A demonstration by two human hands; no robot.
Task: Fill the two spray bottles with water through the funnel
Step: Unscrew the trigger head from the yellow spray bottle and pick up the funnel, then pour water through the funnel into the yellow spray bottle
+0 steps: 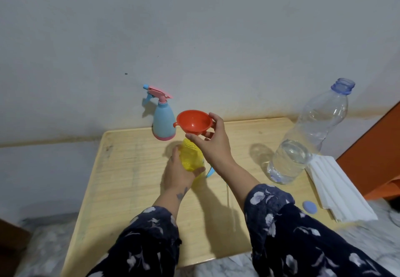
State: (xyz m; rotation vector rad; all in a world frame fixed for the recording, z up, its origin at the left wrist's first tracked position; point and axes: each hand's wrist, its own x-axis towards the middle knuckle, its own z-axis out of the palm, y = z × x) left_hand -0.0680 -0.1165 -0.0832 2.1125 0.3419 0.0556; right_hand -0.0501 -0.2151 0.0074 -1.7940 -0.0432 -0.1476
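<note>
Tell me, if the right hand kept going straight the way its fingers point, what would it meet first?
Probably the blue spray bottle standing behind the red funnel that the right hand holds; depth is hard to judge.

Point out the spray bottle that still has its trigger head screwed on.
The blue spray bottle by the wall, topped with its pink trigger head. The yellow spray bottle, gripped by the left hand, has none; the right hand holds the red funnel at its neck.

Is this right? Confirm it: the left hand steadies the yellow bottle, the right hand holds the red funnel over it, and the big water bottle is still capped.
One thing is wrong: in the head view the water bottle stands uncapped, its blue cap lying on the table. The left hand, yellow bottle, right hand and funnel are as stated.
</note>
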